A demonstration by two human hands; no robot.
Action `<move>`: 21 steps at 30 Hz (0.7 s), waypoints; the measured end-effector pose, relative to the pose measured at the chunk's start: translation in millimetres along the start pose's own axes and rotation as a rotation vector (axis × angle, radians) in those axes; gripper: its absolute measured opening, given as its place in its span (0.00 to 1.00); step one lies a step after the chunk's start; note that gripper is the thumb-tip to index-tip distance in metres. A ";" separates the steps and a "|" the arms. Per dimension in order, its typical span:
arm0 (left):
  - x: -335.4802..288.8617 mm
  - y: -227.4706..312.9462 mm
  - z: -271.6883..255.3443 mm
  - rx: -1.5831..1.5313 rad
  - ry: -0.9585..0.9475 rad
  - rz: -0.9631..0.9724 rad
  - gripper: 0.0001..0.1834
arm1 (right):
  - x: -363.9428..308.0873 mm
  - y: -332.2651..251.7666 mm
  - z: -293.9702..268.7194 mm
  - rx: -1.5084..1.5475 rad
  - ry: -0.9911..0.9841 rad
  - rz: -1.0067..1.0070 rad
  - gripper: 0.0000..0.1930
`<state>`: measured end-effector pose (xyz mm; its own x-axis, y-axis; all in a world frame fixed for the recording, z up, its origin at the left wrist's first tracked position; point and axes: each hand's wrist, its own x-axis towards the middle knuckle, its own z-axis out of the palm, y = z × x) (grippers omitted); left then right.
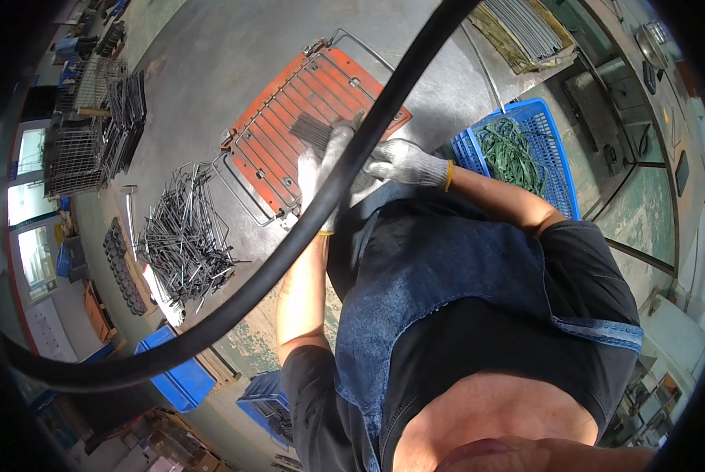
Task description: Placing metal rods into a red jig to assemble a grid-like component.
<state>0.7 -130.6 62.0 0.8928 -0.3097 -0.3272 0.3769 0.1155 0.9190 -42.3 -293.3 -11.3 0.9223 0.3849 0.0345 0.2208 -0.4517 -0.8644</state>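
Observation:
In its white knit glove, my left hand is closed around a bundle of thin dark metal rods. The rods' far ends stick out over an orange-red plate with a wire-grid frame on top. Just right of it, my gloved right hand has its fingers curled inward. A black band crossing the view covers part of the hands, so what the right fingers hold is hidden. The plate lies flat on a grey metal tabletop, and the hands are at its near edge.
Left on the table lies a heap of loose metal rods beside a hammer. A blue basket with green straps stands right. Grey rods are stacked at far right, wire racks at far left. A black cable-like band crosses close up.

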 end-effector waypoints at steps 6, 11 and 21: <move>44.6 5.4 -10.5 -0.211 -0.121 -0.161 0.16 | -0.4 0.5 11.0 1.323 -0.155 0.294 0.21; 99.2 -16.6 -31.2 -0.327 -0.175 -0.193 0.17 | 41.3 5.3 -4.4 1.359 -0.099 0.283 0.19; 120.4 2.9 -27.5 -0.293 -0.141 -0.371 0.18 | 75.7 60.2 5.2 1.694 -0.189 0.186 0.18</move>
<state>116.1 -141.6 19.2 0.6507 -0.5024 -0.5694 0.7348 0.2274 0.6391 39.2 -287.1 -63.4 0.8201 0.5683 -0.0676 -0.5478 0.7454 -0.3798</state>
